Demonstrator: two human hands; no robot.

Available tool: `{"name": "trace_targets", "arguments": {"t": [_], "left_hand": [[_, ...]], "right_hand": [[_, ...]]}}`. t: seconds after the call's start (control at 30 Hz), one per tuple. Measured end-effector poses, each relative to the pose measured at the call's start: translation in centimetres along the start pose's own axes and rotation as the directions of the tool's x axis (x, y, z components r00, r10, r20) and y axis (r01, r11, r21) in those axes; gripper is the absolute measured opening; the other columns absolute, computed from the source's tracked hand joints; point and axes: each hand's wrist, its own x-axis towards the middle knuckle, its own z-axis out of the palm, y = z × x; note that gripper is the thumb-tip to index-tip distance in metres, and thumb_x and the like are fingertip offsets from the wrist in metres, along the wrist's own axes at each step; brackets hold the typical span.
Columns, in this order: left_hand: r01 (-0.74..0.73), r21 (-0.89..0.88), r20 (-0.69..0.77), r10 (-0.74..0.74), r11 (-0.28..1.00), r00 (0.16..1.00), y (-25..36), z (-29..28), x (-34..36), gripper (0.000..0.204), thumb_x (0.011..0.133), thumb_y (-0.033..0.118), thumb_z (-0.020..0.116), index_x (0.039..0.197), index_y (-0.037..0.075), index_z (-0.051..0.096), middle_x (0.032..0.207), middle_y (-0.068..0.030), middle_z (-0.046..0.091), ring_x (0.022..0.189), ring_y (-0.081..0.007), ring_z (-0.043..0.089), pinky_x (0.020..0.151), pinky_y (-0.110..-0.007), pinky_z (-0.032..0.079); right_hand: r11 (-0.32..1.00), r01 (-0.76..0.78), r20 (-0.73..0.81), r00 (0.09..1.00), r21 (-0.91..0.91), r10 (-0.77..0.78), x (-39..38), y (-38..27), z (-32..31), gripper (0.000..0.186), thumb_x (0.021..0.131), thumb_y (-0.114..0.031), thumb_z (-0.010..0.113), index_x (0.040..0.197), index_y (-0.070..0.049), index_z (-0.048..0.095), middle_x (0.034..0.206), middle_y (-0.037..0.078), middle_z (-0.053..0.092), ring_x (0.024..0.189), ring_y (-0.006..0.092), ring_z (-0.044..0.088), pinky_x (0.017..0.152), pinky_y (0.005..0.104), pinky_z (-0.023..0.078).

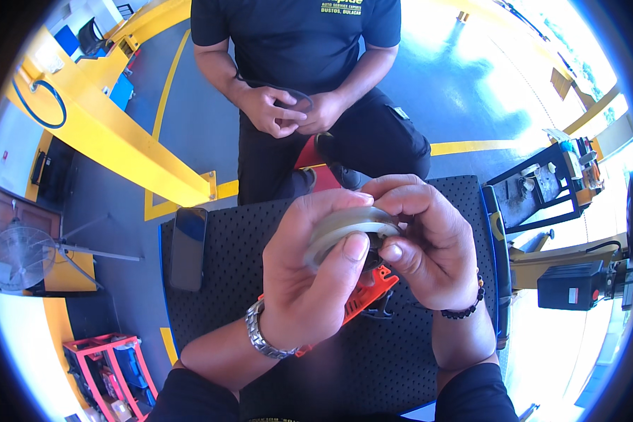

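Note:
Above the black perforated tabletop, I hold a pale, greenish, round ring-shaped part (352, 226) with a dark centre. My left hand (309, 257) is closed around its left side, thumb pressed on the near face and fingers over the far rim. At the right side of the ring, my right hand (429, 243) is closed, with thumb and fingertips pinching at its edge and dark middle. Exactly what those fingertips grip is partly hidden. Below both hands lies an orange-red slotted plastic piece (362, 299), largely covered by my left hand and wrist, beside a small dark part (380, 307).
A dark phone (188, 250) lies on the left of the tabletop (225, 309). Across from me sits a person (295, 63) holding a thin dark loop (301, 100). A yellow post (133, 133), a fan (21, 257) and a red cart (112, 373) stand left; a black-framed stand (541, 186) stands right.

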Motion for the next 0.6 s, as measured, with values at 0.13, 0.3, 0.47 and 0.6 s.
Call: {"name": "trace_targets", "arguments": {"t": [0.13,0.3,0.47,0.6], "left_hand": [[0.150,-0.016,-0.018,-0.151,0.989,0.988,0.5,-0.1,0.4,0.027,0.096,0.005,0.051,0.123,-0.001,0.052,0.107,-0.0112,0.065,0.093,-0.0098,0.063,0.078,-0.023,0.052],[0.248,-0.261,0.055,-0.243,0.933,0.969,0.5,-1.0,1.3,0.027,0.100,0.014,0.049,0.124,0.001,0.050,0.101,-0.0116,0.065,0.075,-0.0123,0.066,0.060,-0.021,0.054],[0.372,-0.396,-0.140,-0.455,0.840,0.879,1.2,0.8,2.3,0.038,0.102,0.027,0.037,0.127,0.000,0.043,0.095,-0.0162,0.065,0.072,-0.0231,0.070,0.055,-0.030,0.059],[0.394,-0.457,0.016,-0.435,0.798,0.900,0.4,-0.4,2.0,0.037,0.104,0.028,0.039,0.128,0.001,0.043,0.094,-0.0138,0.065,0.073,-0.0230,0.070,0.063,-0.030,0.060]], "right_hand": [[0.998,-0.031,-0.029,0.999,-0.050,0.030,-0.1,0.1,0.0,0.028,0.089,-0.011,0.070,0.112,0.001,0.057,0.115,0.018,0.063,0.100,0.0266,0.064,0.087,0.0349,0.050],[0.976,-0.216,-0.002,0.976,0.041,0.216,0.1,-0.7,-1.0,0.045,0.084,-0.018,0.078,0.119,0.001,0.057,0.099,0.008,0.060,0.084,0.0134,0.056,0.075,0.0269,0.047],[0.957,-0.227,0.058,0.969,-0.183,0.241,0.0,-1.4,-0.7,0.071,0.066,-0.027,0.092,0.120,0.001,0.057,0.085,0.002,0.055,0.069,0.0103,0.050,0.063,0.0256,0.044],[0.836,0.001,0.004,1.000,-0.548,0.001,0.2,-1.0,-0.1,0.075,0.050,-0.044,0.096,0.097,0.000,0.058,0.078,0.003,0.053,0.065,0.0111,0.051,0.060,0.0238,0.041]]}}
